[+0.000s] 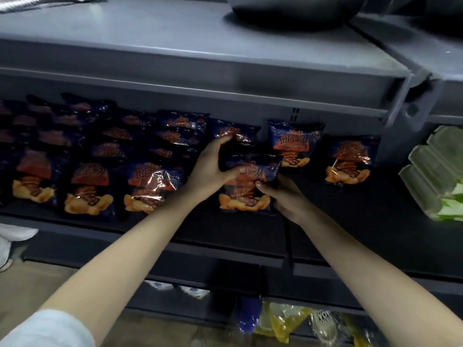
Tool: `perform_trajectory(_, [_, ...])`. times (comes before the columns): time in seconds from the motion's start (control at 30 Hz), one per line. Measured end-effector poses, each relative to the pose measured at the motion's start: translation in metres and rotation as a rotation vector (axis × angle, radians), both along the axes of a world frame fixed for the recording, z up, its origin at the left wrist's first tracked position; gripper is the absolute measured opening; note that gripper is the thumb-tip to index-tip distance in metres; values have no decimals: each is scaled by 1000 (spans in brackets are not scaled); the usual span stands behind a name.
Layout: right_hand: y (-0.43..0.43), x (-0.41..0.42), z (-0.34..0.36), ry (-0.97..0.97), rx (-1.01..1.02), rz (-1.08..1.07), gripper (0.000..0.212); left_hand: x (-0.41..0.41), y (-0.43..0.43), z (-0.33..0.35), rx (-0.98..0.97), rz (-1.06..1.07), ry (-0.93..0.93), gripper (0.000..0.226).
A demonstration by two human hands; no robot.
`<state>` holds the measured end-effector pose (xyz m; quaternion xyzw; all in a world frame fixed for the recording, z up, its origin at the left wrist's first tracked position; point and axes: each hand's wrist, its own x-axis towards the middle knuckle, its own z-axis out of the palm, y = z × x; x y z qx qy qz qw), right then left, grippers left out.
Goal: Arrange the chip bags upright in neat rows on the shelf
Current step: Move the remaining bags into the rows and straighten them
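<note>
Dark-blue glossy foil chip bag: upright, long axis vertical, near front of dark grey metal shelf, held between left hand gripping its upper-left edge and right hand pinching its right side, both equally close.

Glossy, crinkled foil chip bags stand on a matt grey metal shelf.

Dark blue chip bags with orange-red print stand upright in packed rows on the left of the dark shelf. The middle bag, slightly tilted, is held by the left hand and the right hand. A rear bag stands behind it, and a back bag and an end bag stand apart to the right.
</note>
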<state>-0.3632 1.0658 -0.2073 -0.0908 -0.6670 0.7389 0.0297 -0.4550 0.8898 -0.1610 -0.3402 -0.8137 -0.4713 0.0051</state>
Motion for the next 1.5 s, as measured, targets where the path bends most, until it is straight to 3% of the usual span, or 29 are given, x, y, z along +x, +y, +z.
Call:
perform_trajectory(0.1, [-9,-8,1,28,-180,-6,61,6,-10,-7,163,95,-251,76])
perform_trajectory(0.23, [-22,-15,-3,23,-197,-1,77,9,-22,-32,255,111,-537,37])
perform_trajectory(0.3, [-27,-17,-8,12,-152,-24,64,9,-26,-44,296,123,-582,21])
perform_trajectory(0.37, [-32,-18,-13,7,-109,-69,40,9,-28,-53,278,139,-596,19])
perform_trajectory(0.53, [-37,-25,-30,-53,-58,-236,32,7,-23,-68,131,181,-430,52])
perform_trajectory(0.77, [-51,-34,-30,-55,25,-382,34,19,-18,-72,22,185,-5,74])
perform_trajectory(0.9, [-64,-39,-33,-42,62,-391,33,24,-16,-79,-75,186,171,72])
perform_trajectory(1.13, [-73,-45,-39,-60,193,-493,22,17,-18,-87,-75,152,138,74])
perform_trajectory(1.3, [-75,-45,-41,-79,375,-563,35,19,-14,-84,-53,167,129,75])
perform_trajectory(1.5, [-55,-36,-38,-56,365,-594,55,21,4,-71,33,53,265,78])
